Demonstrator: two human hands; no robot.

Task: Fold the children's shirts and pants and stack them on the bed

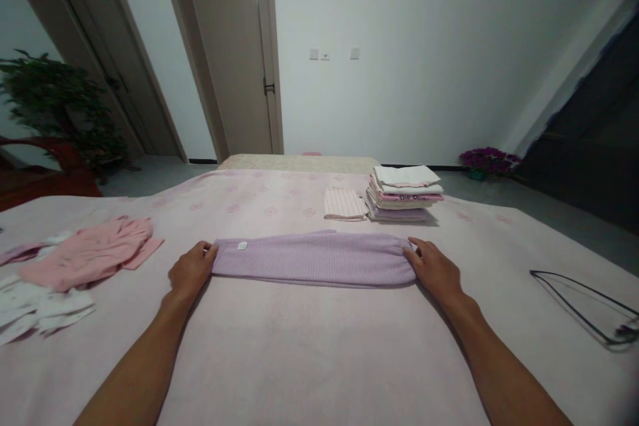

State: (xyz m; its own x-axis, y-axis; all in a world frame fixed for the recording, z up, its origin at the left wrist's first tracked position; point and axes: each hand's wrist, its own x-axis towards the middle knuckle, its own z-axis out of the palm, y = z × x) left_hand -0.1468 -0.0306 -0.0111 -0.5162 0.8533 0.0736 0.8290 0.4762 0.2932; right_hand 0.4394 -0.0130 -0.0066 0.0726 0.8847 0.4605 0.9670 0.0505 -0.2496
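A lilac ribbed garment point(309, 259), folded into a long flat strip, lies across the pink bedspread point(309, 353). A small white label point(242, 246) shows near its left end. My left hand point(192, 269) pinches that left end between thumb and fingers. At the opposite end, my right hand point(435, 269) grips the rounded edge the same way. Whether the piece is trousers or a top cannot be made out. Beyond it sit a stack of folded clothes point(404, 194) and a striped folded garment point(344, 204) beside the stack.
Rumpled pink clothing point(94, 253) and white clothing point(40, 309) lie at the left. A black wire hanger point(574, 306) rests at the right. Past the bed stand a leafy plant point(54, 106), a closed door point(227, 46) and purple flowers point(488, 161).
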